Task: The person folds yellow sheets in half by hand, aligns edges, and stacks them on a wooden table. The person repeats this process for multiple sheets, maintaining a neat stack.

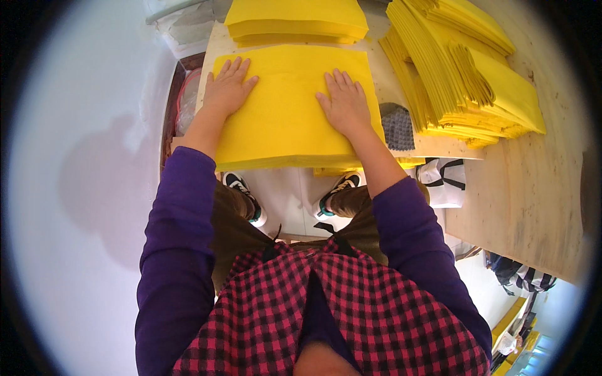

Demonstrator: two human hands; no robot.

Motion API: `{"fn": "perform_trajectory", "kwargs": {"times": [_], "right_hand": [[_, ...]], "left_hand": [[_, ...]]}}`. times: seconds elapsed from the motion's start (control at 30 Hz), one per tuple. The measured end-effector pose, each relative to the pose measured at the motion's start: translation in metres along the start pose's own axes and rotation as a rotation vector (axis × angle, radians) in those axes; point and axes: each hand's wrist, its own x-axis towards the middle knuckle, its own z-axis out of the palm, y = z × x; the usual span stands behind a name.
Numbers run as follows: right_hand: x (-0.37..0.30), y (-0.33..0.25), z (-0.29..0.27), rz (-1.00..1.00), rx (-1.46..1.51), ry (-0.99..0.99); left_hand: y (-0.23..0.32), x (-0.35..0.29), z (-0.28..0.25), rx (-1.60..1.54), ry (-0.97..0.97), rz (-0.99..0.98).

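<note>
A wide yellow fabric sheet [288,106] lies flat in front of me on a wooden table, its near edge reaching the table's front. My left hand [229,86] rests palm down on its left part, fingers stretched out. On the right part lies my right hand [345,102], also flat with the fingers spread a little. Neither hand grips anything. Whether the sheet is a single layer or the top of a pile I cannot tell for sure.
Behind the sheet stands a stack of yellow fabric [296,22]. Folded yellow bundles [461,69] are heaped at the right. A grey textured cloth [397,127] lies beside my right wrist. A white bag [441,182] with black straps is below the table [514,188]. A white wall [81,156] rises at the left.
</note>
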Motion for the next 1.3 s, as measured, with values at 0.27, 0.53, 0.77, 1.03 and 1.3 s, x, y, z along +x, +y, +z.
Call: {"fn": "perform_trajectory", "kwargs": {"times": [0.27,0.53,0.77,1.03,1.3], "right_hand": [[0.001,0.011,0.001,-0.039,0.044,0.038],[-0.013,0.053,-0.044,-0.029,0.543,0.079],[-0.006,0.055,-0.037,-0.118,0.317,0.031],[0.072,0.08,-0.003,0.016,0.154,0.039],[0.03,0.08,-0.038,-0.08,0.36,0.098]], "left_hand": [[-0.013,-0.015,-0.008,-0.093,0.218,0.099],[-0.026,-0.071,-0.048,-0.454,0.358,0.356],[-0.033,-0.044,-0.03,-0.355,0.23,0.296],[-0.045,0.015,-0.012,-0.185,0.192,0.126],[-0.039,-0.028,-0.04,-0.445,0.284,0.358]]}}
